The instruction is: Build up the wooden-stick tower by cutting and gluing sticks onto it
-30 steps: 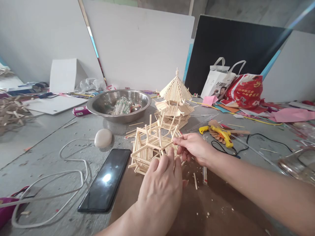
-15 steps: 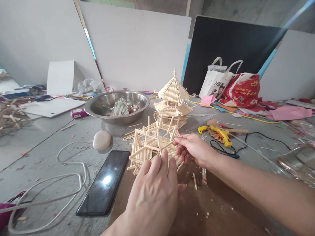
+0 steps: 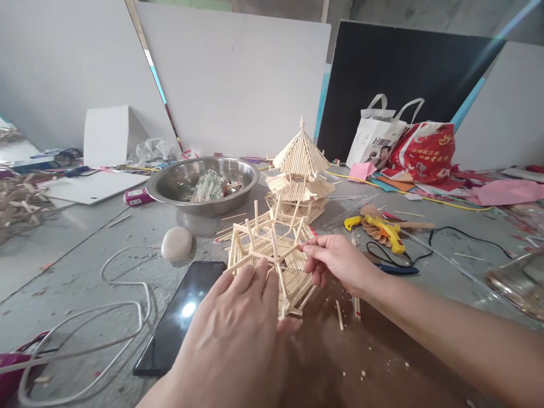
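Note:
A small open frame of thin wooden sticks stands on the table in front of me. My left hand grips its near side, fingers curled against the sticks. My right hand pinches one stick at the frame's right edge between thumb and forefinger. Just behind the frame stands a finished stick pagoda with a pointed roof. Loose sticks lie on the brown mat under my right wrist.
A black phone lies left of the frame beside a white cable and a pale round lump. A steel bowl sits behind. A yellow glue gun, bags and coloured paper lie at right.
My left hand has slid left along the frame and the frame has turned, its near corner now pointing toward me. The right hand still pinches the same stick.

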Demonstrator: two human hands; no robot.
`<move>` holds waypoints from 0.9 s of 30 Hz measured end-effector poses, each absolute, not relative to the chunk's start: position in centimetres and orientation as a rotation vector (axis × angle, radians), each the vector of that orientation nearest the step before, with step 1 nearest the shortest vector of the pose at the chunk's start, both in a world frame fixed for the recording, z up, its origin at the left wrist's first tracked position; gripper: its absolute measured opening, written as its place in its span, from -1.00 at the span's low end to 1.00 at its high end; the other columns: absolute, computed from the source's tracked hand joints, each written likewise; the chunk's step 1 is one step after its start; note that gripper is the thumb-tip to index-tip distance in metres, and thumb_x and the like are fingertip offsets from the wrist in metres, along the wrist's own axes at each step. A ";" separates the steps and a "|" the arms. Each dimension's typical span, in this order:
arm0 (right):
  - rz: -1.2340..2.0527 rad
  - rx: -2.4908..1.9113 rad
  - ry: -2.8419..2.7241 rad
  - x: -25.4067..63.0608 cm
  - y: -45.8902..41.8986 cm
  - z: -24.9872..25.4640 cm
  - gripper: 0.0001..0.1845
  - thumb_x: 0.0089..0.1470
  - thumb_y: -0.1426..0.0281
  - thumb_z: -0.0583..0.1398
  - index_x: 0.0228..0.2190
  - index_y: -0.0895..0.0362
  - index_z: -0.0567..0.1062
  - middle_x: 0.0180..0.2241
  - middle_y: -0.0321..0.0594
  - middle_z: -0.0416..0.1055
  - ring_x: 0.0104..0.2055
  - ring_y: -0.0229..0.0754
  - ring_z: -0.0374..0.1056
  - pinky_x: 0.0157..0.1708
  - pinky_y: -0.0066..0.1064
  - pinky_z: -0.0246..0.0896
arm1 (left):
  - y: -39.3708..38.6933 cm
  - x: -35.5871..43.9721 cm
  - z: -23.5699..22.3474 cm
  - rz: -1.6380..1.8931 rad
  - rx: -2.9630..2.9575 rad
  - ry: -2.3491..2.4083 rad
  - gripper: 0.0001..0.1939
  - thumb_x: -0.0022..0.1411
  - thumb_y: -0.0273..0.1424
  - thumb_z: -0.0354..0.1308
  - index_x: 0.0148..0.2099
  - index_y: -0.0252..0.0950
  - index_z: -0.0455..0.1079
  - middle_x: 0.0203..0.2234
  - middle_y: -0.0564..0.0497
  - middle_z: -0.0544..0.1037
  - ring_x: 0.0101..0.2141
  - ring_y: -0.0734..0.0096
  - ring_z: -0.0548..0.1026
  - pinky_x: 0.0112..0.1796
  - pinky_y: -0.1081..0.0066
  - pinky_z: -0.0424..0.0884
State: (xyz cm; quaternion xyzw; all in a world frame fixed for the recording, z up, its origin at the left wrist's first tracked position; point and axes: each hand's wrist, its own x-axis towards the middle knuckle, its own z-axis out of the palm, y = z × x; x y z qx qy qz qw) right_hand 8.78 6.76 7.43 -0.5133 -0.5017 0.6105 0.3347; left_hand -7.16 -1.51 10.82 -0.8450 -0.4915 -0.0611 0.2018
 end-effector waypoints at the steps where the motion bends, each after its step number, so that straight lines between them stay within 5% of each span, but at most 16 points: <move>1: 1.584 -1.335 -1.322 8.8 6.7 7.4 -0.86 0.02 0.45 0.07 -0.49 0.20 0.40 -0.71 -0.35 0.34 -0.77 -0.41 0.22 -0.81 -0.62 0.05 | -1.5 -7.1 10.7 -0.156 -2.363 -1.384 -0.62 0.04 -0.27 0.06 -0.14 -0.40 0.40 -0.17 -0.20 0.47 -0.17 0.09 0.41 -0.21 0.19 0.35; 12: 1.505 -1.363 -1.471 8.6 6.8 7.3 -0.87 -0.03 0.42 0.08 -0.44 0.17 0.42 -0.69 -0.37 0.34 -0.75 -0.40 0.21 -0.79 -0.59 0.03 | -0.9 -7.2 9.9 -0.096 -2.419 -1.481 -0.53 0.05 -0.26 0.06 -0.02 -0.42 0.32 -0.05 -0.20 0.39 -0.08 0.10 0.36 -0.15 0.17 0.33; 19: 0.610 -1.418 -2.002 9.3 6.8 8.2 -0.88 -0.07 0.35 0.14 -0.49 0.10 0.47 -0.68 -0.37 0.36 -0.63 -0.33 0.24 -0.60 -0.51 0.04 | -0.8 -7.2 9.7 -0.065 -2.436 -1.492 -0.52 0.10 -0.23 0.01 0.01 -0.44 0.30 -0.02 -0.20 0.35 -0.06 0.10 0.34 -0.13 0.14 0.32; 27: 0.311 -1.477 -2.163 9.4 7.2 8.1 -0.85 -0.01 0.28 0.13 -0.45 0.05 0.47 -0.58 -0.35 0.45 -0.51 -0.26 0.33 -0.54 -0.49 0.03 | -0.8 -7.1 9.9 -0.057 -2.442 -1.521 -0.50 0.09 -0.23 0.04 0.03 -0.43 0.28 0.00 -0.20 0.33 -0.03 0.10 0.32 -0.09 0.13 0.29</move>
